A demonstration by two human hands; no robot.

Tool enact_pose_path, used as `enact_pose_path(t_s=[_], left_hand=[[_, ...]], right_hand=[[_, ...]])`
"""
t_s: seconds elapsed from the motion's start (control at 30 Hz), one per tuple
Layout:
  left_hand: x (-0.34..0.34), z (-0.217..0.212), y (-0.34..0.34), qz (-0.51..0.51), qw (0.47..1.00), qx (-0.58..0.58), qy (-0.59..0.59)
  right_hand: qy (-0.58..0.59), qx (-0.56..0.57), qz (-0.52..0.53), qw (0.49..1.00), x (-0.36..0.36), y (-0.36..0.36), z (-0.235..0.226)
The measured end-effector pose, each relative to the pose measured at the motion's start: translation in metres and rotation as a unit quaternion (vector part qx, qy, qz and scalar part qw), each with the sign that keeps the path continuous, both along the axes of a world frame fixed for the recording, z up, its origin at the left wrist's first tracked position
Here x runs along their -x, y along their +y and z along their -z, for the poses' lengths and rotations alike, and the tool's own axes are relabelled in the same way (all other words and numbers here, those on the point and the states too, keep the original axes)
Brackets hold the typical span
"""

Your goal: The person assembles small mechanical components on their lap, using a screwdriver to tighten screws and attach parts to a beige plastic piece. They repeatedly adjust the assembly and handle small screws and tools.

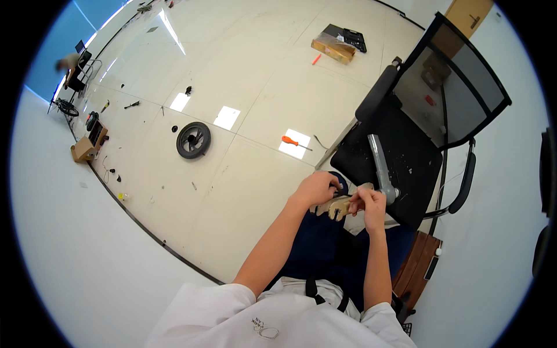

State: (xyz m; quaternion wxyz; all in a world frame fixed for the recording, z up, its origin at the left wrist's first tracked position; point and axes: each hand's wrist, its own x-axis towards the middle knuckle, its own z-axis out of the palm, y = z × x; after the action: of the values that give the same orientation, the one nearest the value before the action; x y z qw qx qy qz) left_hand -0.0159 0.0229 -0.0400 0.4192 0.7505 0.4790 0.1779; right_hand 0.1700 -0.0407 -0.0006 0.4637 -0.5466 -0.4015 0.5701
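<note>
Above my lap, my right hand [369,204] pinches a beige notched part [338,210] with slotted, rounded ends. My left hand [317,188] is closed with curled fingers at the other side of the same part; its fingertips are partly hidden. Just behind the left fingers shows a dark blue round thing [341,181], its lower portion covered. Beside my right hand, a grey tube with a rounded end [380,159] lies on the black seat of the mesh-backed chair [362,153].
On the tiled floor lie an orange-handled screwdriver [296,142], a black spoked wheel [193,140] and scattered small parts. A cardboard box [85,151] sits by the left wall; an open case and carton [333,51] lie farther off. Brown wooden box [416,264] at right. Another person [71,62] is far left.
</note>
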Motion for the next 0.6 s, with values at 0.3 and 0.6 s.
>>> enact_pose_path(t_s=[0.3, 0.6], left_hand=[[0.005, -0.005, 0.003, -0.003, 1.000, 0.028, 0.003], [0.005, -0.006, 0.003, -0.019, 0.999, 0.045, 0.013]], right_hand=[[0.210, 0.049, 0.063, 0.974, 0.006, 0.000, -0.004], [-0.483, -0.321, -0.200, 0.790, -0.031, 0.013, -0.063]])
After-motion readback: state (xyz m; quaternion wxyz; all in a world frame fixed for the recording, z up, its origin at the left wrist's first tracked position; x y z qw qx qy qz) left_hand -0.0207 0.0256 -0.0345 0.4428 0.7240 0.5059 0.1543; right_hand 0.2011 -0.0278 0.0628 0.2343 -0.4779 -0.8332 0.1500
